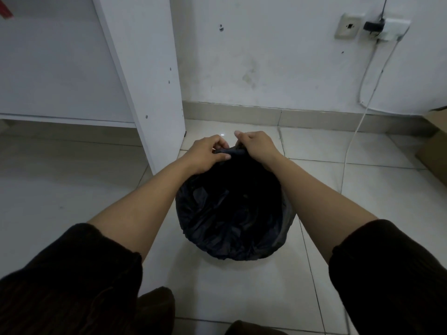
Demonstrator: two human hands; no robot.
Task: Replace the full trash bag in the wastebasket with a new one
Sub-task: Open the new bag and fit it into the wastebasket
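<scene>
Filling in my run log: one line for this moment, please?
left hand: grips bag edge | right hand: grips bag edge | black trash bag: in wastebasket

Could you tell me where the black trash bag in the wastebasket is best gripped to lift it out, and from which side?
Probably at the gathered plastic on the far rim, where the left hand and right hand already pinch it. The black trash bag is folded over the wastebasket's mouth and loose in the middle, so only the bunched edge gives a firm hold. Come from above and pull upward.

white shelf unit (142, 76), wall socket (348, 29), white cable (355, 134), cardboard box (435, 153)
</scene>
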